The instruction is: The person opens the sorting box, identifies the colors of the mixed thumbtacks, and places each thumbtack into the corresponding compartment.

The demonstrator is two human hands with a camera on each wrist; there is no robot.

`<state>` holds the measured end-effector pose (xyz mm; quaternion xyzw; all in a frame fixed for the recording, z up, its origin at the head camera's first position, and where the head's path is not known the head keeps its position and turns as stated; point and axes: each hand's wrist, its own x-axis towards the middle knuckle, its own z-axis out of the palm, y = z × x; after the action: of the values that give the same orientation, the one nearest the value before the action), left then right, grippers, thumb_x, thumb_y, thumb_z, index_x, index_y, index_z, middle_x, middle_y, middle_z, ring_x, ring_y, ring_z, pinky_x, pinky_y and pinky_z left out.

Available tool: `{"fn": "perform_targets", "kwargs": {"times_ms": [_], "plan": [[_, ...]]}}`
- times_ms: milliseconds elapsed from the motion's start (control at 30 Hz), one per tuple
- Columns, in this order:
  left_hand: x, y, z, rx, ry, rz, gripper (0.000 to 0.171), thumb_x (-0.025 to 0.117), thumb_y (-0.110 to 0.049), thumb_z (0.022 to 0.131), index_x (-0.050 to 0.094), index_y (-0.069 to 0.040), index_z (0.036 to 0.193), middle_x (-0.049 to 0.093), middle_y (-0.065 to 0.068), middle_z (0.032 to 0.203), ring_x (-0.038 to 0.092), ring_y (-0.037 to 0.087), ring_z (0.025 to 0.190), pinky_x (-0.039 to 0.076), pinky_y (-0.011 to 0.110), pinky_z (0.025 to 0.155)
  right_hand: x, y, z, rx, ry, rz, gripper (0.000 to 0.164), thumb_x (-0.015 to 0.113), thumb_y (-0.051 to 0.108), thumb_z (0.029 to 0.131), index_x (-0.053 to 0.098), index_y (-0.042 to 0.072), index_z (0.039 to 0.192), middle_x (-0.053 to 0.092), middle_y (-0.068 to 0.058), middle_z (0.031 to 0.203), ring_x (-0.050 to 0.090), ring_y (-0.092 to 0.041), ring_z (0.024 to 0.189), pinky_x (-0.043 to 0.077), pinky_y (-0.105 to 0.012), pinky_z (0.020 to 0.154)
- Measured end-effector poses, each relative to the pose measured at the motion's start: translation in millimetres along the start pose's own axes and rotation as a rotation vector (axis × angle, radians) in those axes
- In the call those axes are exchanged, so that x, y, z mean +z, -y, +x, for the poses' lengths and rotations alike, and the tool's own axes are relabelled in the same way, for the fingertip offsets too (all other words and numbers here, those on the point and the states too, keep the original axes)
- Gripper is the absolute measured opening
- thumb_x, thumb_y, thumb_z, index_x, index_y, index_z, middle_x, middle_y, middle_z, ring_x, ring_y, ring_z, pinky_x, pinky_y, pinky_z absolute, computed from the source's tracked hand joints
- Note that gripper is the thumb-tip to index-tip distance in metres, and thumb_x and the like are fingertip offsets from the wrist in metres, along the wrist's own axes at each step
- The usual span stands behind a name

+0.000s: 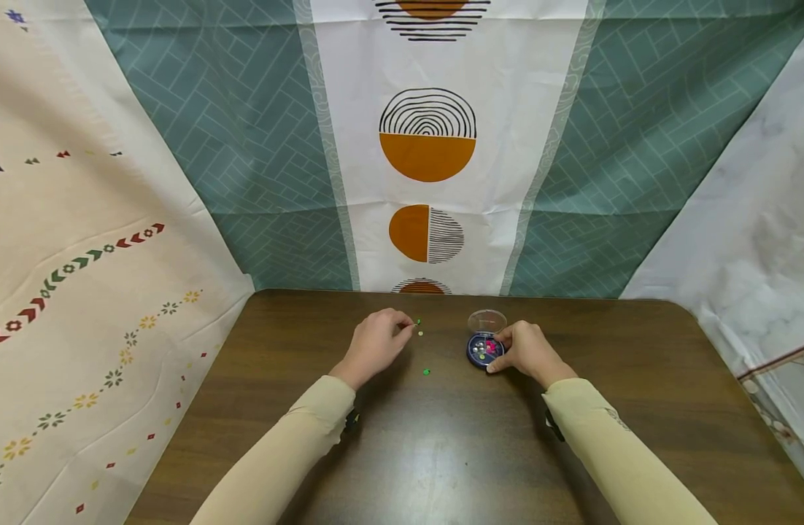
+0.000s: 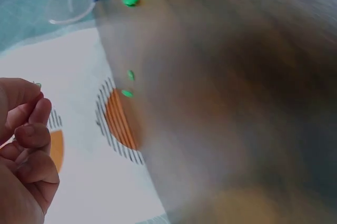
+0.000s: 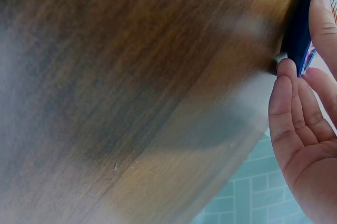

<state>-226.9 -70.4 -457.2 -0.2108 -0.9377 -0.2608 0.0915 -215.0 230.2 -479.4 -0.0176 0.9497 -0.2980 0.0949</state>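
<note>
My right hand (image 1: 532, 353) grips the edge of a small round dark-blue case (image 1: 470, 354), thumb on the near side and fingers on the far side. Its clear lid (image 1: 487, 321) stands open at the back. Small silver, pink and yellow-green pieces lie inside. In the right wrist view the case (image 3: 299, 32) shows edge-on between thumb and fingers. My left hand (image 1: 378, 345) is left of the case, above the table, thumb and index finger pinching a tiny greenish piece (image 2: 38, 84), mostly hidden by the fingertips.
Small green pieces lie loose on the brown wooden table (image 1: 441, 459): one green piece (image 1: 427, 372) nearer me, another green piece (image 1: 419, 321) farther back, and a paler piece (image 1: 421, 333) beside it. A patterned curtain (image 1: 428, 160) hangs behind the table's far edge.
</note>
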Motion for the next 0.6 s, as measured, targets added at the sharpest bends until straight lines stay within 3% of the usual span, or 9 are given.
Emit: {"fn": "perform_targets", "kwargs": {"times_ms": [233, 600], "plan": [[3.3, -26.7, 16.0, 0.027, -0.04, -0.042, 0.016, 0.057, -0.032, 0.091, 0.07, -0.024, 0.091, 0.061, -0.012, 0.086, 0.05, 0.004, 0.065, 0.043, 0.023, 0.057, 0, 0, 0, 0.007, -0.007, 0.003, 0.072, 0.09, 0.037, 0.05, 0.069, 0.007, 0.111, 0.07, -0.009, 0.106, 0.06, -0.018, 0.091, 0.05, -0.042, 0.087], [27.3, -61.9, 31.6, 0.065, -0.04, -0.106, 0.015, 0.057, -0.033, 0.092, 0.07, -0.024, 0.093, 0.063, -0.011, 0.09, 0.05, 0.004, 0.066, 0.042, 0.02, 0.056, 1, 0, 0, -0.024, -0.022, 0.017, 0.071, 0.091, 0.034, 0.05, 0.069, 0.005, 0.111, 0.07, -0.011, 0.105, 0.064, -0.02, 0.093, 0.051, -0.041, 0.085]]}}
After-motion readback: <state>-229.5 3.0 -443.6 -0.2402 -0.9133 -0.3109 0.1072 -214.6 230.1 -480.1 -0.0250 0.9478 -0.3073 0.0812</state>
